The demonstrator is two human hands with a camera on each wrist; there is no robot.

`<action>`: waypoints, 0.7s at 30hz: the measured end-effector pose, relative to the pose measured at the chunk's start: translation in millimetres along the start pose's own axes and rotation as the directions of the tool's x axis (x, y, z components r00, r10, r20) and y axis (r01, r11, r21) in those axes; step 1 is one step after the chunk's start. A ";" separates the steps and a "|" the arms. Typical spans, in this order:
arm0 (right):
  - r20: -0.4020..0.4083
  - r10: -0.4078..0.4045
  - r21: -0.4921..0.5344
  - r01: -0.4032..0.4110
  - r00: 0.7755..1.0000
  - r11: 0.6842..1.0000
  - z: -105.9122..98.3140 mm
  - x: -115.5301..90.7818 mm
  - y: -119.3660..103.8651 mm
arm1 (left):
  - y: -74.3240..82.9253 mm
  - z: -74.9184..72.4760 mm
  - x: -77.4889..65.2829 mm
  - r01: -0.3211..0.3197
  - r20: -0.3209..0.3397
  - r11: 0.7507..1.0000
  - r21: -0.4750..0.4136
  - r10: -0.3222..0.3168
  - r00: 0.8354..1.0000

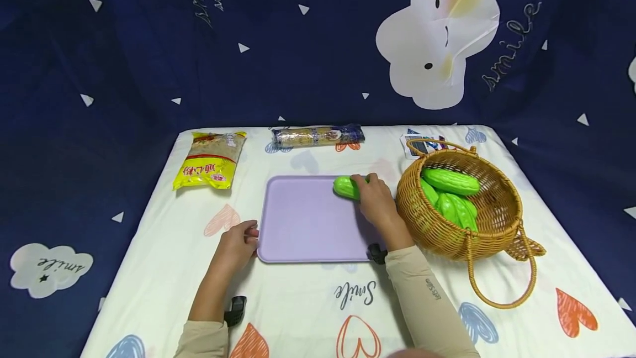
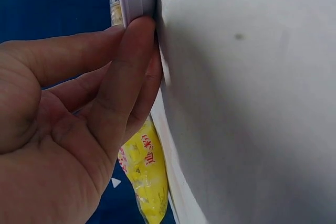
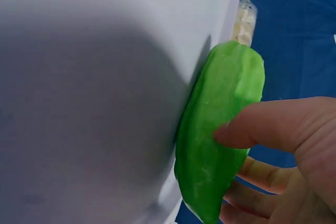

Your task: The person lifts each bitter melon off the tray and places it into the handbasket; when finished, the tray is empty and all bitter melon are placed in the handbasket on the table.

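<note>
A light purple tray [image 1: 308, 220] lies flat on the table. My left hand [image 1: 240, 242] is at its left edge, with thumb and fingertips pinching the rim, as the left wrist view shows. On the tray's far right part, my right hand [image 1: 377, 203] grips a bright green bitter melon [image 3: 218, 124] with lengthwise ridges and a tapered end. The thumb presses one side of it and the fingers curl behind. To the right stands a round wicker basket [image 1: 412, 198] holding several more green bitter melons [image 1: 452, 181].
A yellow bag of pasta [image 1: 211, 162] lies at the back left. Behind the tray is a long clear packet of noodles [image 1: 318, 136]. A printed card [image 1: 409, 148] lies partly behind the basket. The basket's handle [image 1: 502, 305] hangs over the tablecloth on the near side.
</note>
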State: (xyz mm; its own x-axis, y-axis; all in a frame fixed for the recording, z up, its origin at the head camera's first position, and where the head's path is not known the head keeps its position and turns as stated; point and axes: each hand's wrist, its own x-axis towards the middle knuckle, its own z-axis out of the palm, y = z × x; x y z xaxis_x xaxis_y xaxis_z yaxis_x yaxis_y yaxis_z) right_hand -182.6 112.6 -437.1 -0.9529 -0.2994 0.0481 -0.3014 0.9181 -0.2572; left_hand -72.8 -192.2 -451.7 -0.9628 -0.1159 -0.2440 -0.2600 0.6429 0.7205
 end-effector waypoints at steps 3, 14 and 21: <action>0.004 0.031 0.046 -0.032 0.999 0.998 -1.8 -1.5 -1.4 | -1.6 -0.1 1.1 0.007 0.002 1.000 -0.006 -0.007 1.000; -0.309 0.067 0.287 0.026 0.949 0.957 -69.3 -47.6 -15.1 | -2.1 -3.0 2.0 -0.007 0.002 1.000 0.000 0.007 1.000; -0.454 0.304 0.398 -0.115 0.837 0.910 -103.5 -80.8 11.6 | -3.0 -7.3 1.4 -0.015 0.006 1.000 0.011 0.015 1.000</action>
State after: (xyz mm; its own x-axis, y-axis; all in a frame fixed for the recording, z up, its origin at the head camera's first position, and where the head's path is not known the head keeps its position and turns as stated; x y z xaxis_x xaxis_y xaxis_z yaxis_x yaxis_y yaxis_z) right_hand -112.4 174.3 -344.1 -0.9045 0.1463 0.4006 -0.1521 0.7669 -0.6234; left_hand -73.8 -199.8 -449.5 -0.9662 -0.1013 -0.2369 -0.2443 0.6529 0.7170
